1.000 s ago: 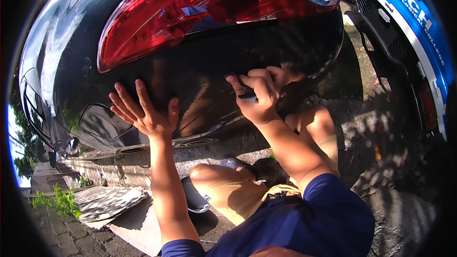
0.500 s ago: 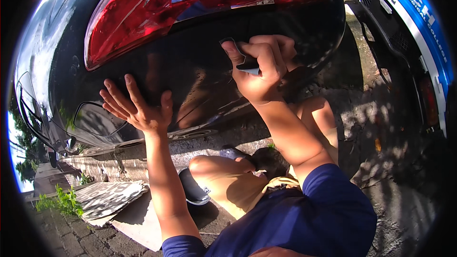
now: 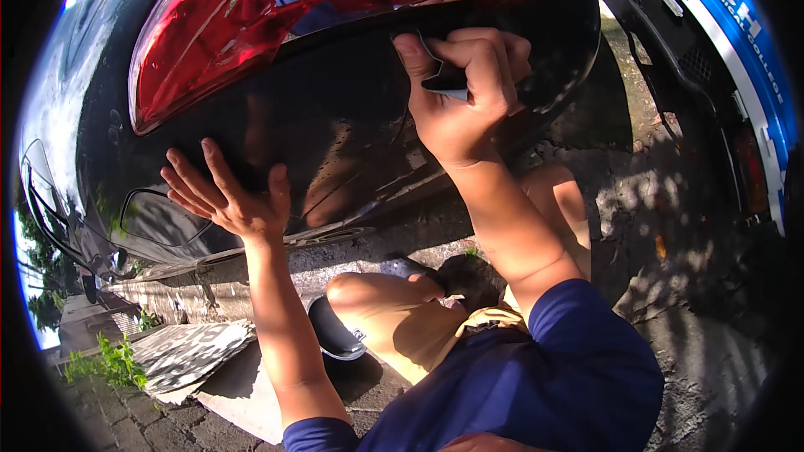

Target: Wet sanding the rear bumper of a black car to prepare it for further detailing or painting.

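My left hand (image 3: pixel 239 199) rests with fingers spread on the glossy black rear panel (image 3: pixel 335 75) of a car, below and left of its red tail light (image 3: pixel 209 33). In my right hand (image 3: pixel 465 96) is a thin grey sheet (image 3: pixel 448 92), bent under my thumb and curled fingers, which look like they press on the panel just under the light's right part. The underside of the sheet and what the right fingertips touch are mostly hidden.
A blue and white panel with black trim (image 3: pixel 758 50) stands at the right. Below are my bent legs, a dark bowl-like container (image 3: pixel 331 331), worn boards (image 3: pixel 184 351), a weedy plant (image 3: pixel 117 360) and cracked, shaded pavement (image 3: pixel 645 268).
My right hand has moved up the panel toward the tail light, still with the grey sheet. My left hand appears slightly farther left in the picture, and the view has shifted a little.
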Motion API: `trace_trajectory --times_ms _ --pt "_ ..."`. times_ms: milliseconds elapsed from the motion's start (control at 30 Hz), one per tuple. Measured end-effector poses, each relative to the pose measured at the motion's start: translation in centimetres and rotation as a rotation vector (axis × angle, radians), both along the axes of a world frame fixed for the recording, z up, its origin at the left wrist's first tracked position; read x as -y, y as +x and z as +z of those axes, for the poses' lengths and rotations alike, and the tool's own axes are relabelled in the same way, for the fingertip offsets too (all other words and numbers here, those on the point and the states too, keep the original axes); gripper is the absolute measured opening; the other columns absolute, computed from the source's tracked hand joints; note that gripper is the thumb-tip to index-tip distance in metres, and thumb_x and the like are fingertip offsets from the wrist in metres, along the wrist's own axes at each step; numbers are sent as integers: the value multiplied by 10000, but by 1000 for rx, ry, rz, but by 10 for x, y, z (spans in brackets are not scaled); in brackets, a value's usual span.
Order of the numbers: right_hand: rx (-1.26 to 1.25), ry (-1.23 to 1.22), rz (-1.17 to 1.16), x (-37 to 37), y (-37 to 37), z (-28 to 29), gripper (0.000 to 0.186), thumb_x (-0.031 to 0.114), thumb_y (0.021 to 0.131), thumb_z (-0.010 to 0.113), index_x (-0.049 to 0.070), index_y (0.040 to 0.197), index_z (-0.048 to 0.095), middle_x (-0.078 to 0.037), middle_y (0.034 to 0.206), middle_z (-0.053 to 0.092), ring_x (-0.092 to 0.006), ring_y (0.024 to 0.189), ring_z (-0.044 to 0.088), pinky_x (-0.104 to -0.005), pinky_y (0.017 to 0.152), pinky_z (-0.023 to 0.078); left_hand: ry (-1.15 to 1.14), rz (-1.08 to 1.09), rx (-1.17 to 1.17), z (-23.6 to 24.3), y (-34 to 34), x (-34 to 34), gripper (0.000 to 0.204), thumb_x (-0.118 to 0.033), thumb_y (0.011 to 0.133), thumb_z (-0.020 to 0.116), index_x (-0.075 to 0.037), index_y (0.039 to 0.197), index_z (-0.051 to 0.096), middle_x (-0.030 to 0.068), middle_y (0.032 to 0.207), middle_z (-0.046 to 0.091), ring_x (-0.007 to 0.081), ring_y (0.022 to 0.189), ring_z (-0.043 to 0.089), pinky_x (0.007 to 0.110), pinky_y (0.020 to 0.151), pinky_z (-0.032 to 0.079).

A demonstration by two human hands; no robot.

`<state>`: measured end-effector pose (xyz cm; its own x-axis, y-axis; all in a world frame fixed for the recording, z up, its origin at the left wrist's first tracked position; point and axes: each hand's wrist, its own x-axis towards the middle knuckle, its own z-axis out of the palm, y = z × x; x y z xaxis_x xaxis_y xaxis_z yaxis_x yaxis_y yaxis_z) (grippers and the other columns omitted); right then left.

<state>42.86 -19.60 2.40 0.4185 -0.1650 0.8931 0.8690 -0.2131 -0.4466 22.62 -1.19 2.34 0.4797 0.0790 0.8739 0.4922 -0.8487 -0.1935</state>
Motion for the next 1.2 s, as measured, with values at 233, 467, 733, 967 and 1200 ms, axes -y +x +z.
trace_trajectory --times_ms 233,467,733,967,1200 --pt "-33 69 1 0 4 12 282 197 748 898 132 762 624 6 750 635 -247 772 543 -383 772 384 50 -59 35 -9 8 5 839 -697 983 416 -59 1528 449 315 1590 331 517 1493 255 631 1210 140" --pt "-683 -51 632 68 -100 -103 256 168 885 815 57 807 598 -13 753 604 -101 683 525 -277 632 428 119 -249 -539 24 74 71 745 -416 923 637 -42 1534 431 148 1645 335 317 1513 335 549 1195 303" --pt "-1116 -371 777 133 -149 -166 237 175 896 783 17 897 606 -60 583 638 -127 542 601 -316 535 449 173 -224 -511 5 88 91 772 -431 887 682 -79 1532 444 98 1644 351 258 1504 359 471 1212 311" --pt "-1081 -630 847 142 -150 -226 298 224 826 827 10 947 659 -144 803 727 -231 744 711 -366 711 541 154 -199 -660 -5 50 80 783 -409 887 694 -109 1554 414 64 1666 310 216 1519 322 455 1222 298" --pt "-1055 -922 864 133 -161 -235 311 262 850 784 24 1006 658 -237 928 717 -404 919 718 -448 783 558 140 -201 -564 24 85 105 795 -453 905 665 -84 1556 397 75 1659 319 235 1507 340 440 1219 303"
